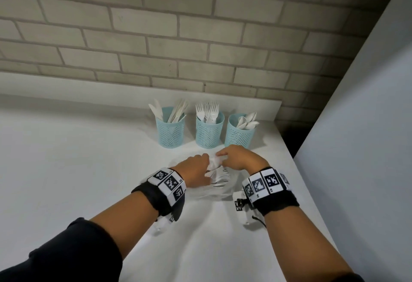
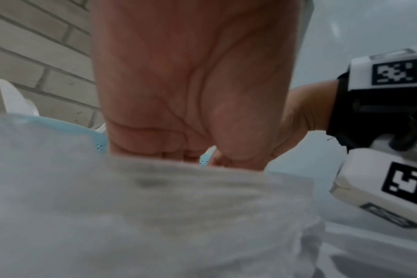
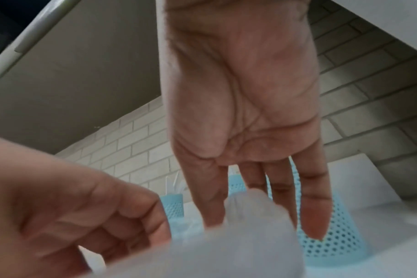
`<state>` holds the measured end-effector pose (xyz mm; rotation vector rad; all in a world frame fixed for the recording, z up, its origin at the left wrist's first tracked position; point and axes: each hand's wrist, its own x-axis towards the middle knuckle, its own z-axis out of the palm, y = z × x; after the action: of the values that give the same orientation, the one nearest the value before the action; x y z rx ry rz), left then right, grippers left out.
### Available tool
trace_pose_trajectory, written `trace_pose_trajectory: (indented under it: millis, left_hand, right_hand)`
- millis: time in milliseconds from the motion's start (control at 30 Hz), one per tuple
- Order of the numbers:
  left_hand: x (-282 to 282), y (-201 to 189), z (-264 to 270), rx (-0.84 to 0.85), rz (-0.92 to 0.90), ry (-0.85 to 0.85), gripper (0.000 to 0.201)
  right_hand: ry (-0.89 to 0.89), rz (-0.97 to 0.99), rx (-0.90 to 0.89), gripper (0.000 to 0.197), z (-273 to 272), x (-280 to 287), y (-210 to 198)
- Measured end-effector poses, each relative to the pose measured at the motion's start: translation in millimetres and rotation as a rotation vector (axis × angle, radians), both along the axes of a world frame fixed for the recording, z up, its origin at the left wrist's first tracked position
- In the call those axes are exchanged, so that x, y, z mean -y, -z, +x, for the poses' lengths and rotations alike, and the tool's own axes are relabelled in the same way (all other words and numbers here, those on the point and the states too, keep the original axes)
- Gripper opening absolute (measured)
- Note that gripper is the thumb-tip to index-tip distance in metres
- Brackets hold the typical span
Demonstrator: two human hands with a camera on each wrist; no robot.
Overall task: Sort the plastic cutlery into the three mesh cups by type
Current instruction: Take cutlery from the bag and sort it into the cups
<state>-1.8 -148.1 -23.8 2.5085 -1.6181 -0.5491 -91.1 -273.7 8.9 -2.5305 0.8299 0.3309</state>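
**Both hands on the clear bag, three cups lined up behind**

While the three pale-blue mesh cups stand in a row at the back of the white table point(image 1: 66, 170), both hands meet at a clear plastic bag point(image 1: 217, 178) just in front of them. White knives point(image 1: 172, 112) fan from the left cup point(image 1: 171, 133), forks point(image 1: 209, 111) bristle in the middle cup point(image 1: 209, 133), spoons point(image 1: 246, 121) lean in the right cup point(image 1: 239, 134). The left hand point(image 1: 196, 171) grips the bag's neck with curled fingers; the right hand point(image 1: 238, 158) pinches the bunched white top. More white cutlery shows faintly through the bag.
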Motion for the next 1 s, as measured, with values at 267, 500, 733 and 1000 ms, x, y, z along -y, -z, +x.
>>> trace_pose_trajectory:
  millis: [267,500,733,1000]
  left_hand:
    - [-5,6,-7,0.171,0.079,0.046,0.064]
    - [-11,9,-12,0.243,0.062,0.024,0.054]
    - [-17,1,9,0.008,0.042,0.063,0.044]
    - [-19,-6,24,-0.283,-0.094,-0.02,0.026]
  right_hand:
    - [0.091,0.036,0.157,0.049,-1,-2,18]
    - [0.188,0.111,0.344,0.042,-3,0,19]
    - [0.252,0.175,0.373,0.035,-7,1,19]
    - [0.272,0.211,0.363,0.038,-9,5,17]
